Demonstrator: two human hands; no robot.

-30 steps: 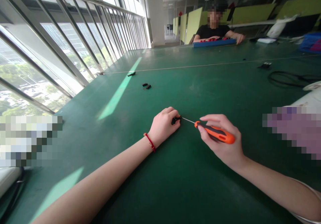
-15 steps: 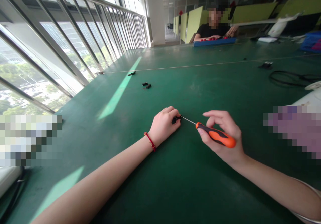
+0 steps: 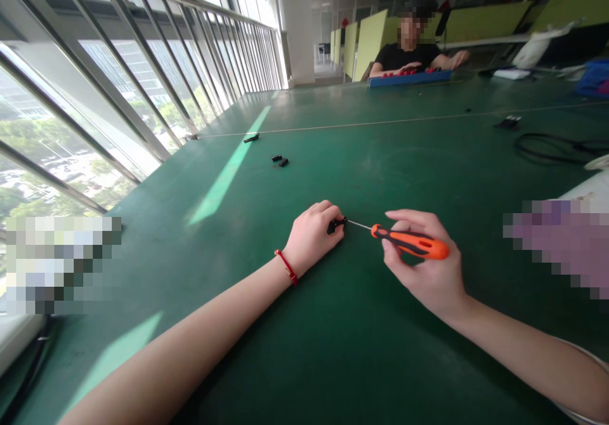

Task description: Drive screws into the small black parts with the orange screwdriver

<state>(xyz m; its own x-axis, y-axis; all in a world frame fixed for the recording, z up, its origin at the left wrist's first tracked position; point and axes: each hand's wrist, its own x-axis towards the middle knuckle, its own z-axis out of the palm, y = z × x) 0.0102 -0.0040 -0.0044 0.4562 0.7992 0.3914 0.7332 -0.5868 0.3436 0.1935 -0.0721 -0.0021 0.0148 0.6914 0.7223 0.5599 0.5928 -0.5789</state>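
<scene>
Single head view, forward-down over green table, near both hands

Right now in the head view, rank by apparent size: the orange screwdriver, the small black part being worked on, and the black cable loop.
1. Black cable loop, though partly cut off at the edge.
2. Orange screwdriver.
3. Small black part.

Small black parts, coiled black cable, far blue tray

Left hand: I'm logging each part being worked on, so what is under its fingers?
A small black part pokes out from under the left hand, met by the screwdriver tip. Its remainder is covered by the fingers.
</scene>
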